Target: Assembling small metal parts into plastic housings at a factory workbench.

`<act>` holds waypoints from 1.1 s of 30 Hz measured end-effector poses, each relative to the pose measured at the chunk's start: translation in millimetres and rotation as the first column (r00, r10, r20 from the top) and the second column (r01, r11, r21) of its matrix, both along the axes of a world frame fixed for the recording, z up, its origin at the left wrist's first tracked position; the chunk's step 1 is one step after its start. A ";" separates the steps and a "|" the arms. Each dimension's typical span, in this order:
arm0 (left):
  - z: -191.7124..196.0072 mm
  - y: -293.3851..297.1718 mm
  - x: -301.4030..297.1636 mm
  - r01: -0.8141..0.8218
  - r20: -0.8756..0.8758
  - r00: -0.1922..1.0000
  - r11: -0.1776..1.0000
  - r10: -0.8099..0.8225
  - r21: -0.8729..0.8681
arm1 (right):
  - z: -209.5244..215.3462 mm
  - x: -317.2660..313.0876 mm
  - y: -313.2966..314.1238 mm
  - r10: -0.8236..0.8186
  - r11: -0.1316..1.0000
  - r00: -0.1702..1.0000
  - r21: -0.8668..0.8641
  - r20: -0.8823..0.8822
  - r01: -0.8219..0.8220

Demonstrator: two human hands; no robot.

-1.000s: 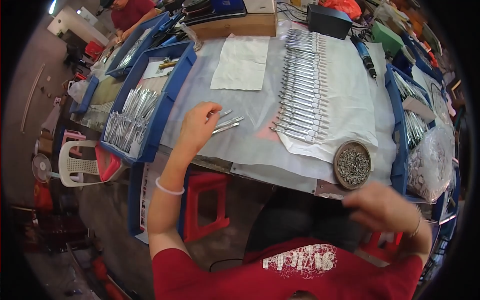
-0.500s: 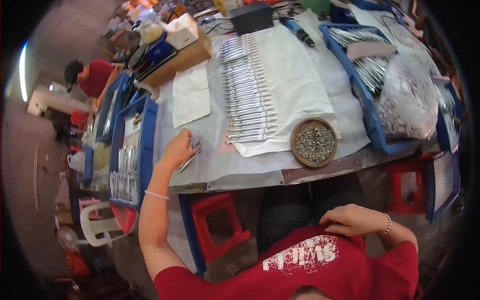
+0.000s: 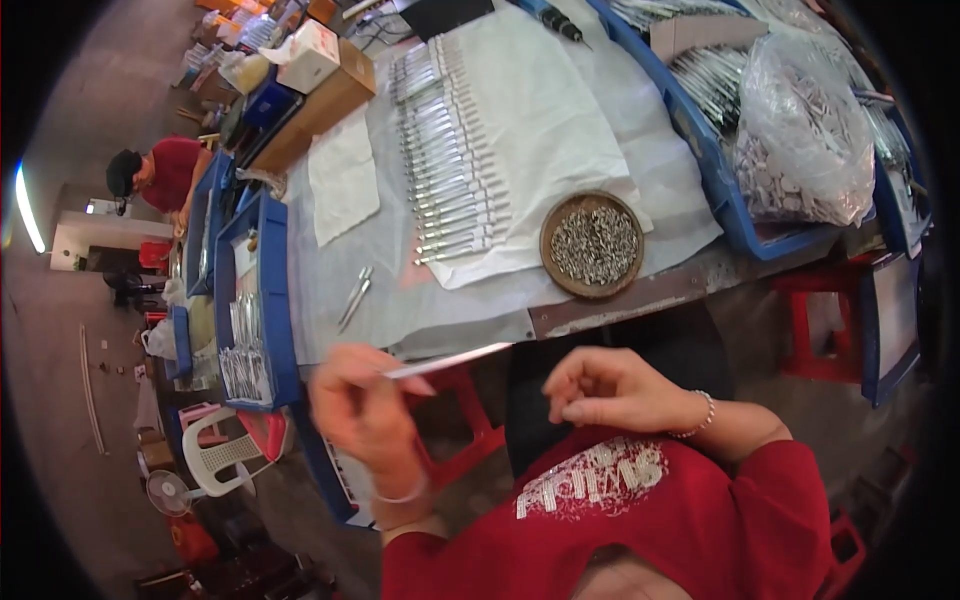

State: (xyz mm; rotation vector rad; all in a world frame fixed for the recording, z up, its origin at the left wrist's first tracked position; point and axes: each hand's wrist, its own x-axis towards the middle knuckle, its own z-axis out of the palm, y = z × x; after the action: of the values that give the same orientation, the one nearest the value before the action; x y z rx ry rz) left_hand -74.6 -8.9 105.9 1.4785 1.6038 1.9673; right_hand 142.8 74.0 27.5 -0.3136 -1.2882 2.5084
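My left hand (image 3: 365, 405), smeared by motion, is just off the table's front edge. Its fingers pinch a slim silver pen-like rod (image 3: 455, 358) that points right toward my other hand. In front of my shirt, my right hand (image 3: 625, 390) hovers with its fingers curled inward; whether anything is inside is hidden. A pair of loose silver rods (image 3: 355, 298) lies on the sheet-covered table beyond my left hand. Farther in, a long row of similar rods (image 3: 455, 185) rests side by side on white paper. A round brown bowl (image 3: 550, 268) holds many small metal pieces.
Blue trays (image 3: 745, 225) with metal rods and a clear plastic bag (image 3: 800, 140) stand at right. Another blue tray (image 3: 285, 345) of rods is at left. A cardboard box (image 3: 330, 105) and a power screwdriver (image 3: 550, 18) lie farther back. A person (image 3: 170, 175) works at far left.
My left hand has drawn back from the table toward me, carrying one silver rod. My right hand has lifted off my shirt and moved left. The view has shifted.
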 end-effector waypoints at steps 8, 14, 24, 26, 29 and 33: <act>-91.8 -22.7 79.5 -0.020 0.234 0.972 1.000 0.015 0.020 | -9.6 -11.1 9.3 -0.160 0.735 0.982 -0.676 -0.102 0.049; -90.2 -44.8 83.1 0.170 -0.016 0.982 0.927 -0.186 -0.335 | -16.8 -6.4 7.1 -0.245 0.861 0.967 -0.442 0.073 0.251; -65.6 -35.4 79.0 0.601 0.763 0.644 0.650 -0.049 -0.465 | -9.6 -5.3 3.2 -0.134 0.989 0.957 -0.027 0.258 0.145; -71.5 -35.2 77.7 0.631 0.810 0.585 0.651 -0.044 -0.421 | -11.0 -7.2 2.6 -0.142 0.987 0.949 -0.027 0.281 0.156; -74.9 -34.3 77.2 0.695 0.893 0.450 0.636 -0.020 -0.336 | -13.0 -8.7 4.1 -0.100 0.992 0.939 -0.038 0.328 0.119; -86.4 -35.7 75.2 0.747 0.940 0.329 0.635 -0.095 -0.197 | -15.8 -13.1 4.5 -0.077 0.991 0.945 -0.080 0.319 0.108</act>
State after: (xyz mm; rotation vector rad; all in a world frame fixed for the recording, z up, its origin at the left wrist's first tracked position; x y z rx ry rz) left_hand 0.6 -44.6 19.5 0.3510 0.9552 1.2231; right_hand 129.6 78.5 11.7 -0.8082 -1.2289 2.5160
